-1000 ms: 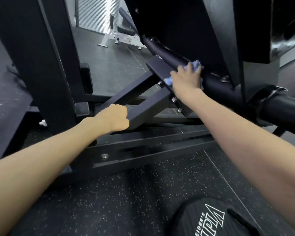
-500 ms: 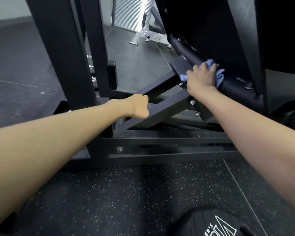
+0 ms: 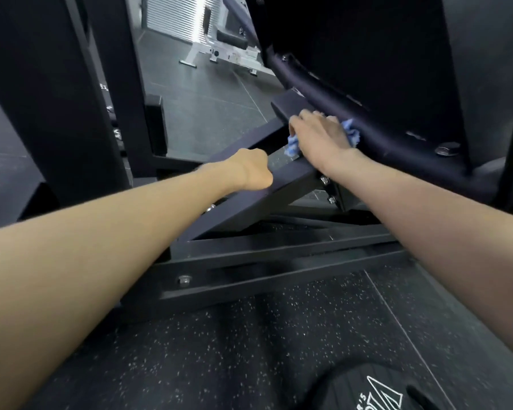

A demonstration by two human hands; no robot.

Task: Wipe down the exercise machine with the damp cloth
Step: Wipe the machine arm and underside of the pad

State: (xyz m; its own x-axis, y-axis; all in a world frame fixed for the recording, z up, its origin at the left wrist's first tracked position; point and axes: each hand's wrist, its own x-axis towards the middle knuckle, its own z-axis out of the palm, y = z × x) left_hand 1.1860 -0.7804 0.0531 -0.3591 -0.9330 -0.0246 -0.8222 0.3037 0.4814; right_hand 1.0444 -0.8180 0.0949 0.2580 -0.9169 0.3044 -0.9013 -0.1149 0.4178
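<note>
The black exercise machine fills the view, with a slanted square strut [image 3: 249,208] rising to a bracket under a thick round tube [image 3: 397,143]. My right hand [image 3: 320,137] presses a crumpled blue cloth [image 3: 351,134] onto the bracket where strut and tube meet; cloth edges stick out left and right of the hand. My left hand [image 3: 253,170] grips the upper edge of the slanted strut, fingers curled over its far side and hidden.
Black uprights [image 3: 57,99] stand at the left. Low base rails [image 3: 279,261] with bolts run across the speckled rubber floor [image 3: 219,350]. A white bench frame [image 3: 219,54] stands far back. A dark shoe with a white logo [image 3: 382,392] shows at the bottom.
My right hand has slid the cloth down from the round tube onto the bracket at the strut's top. My left hand keeps its grip on the strut. The camera has shifted.
</note>
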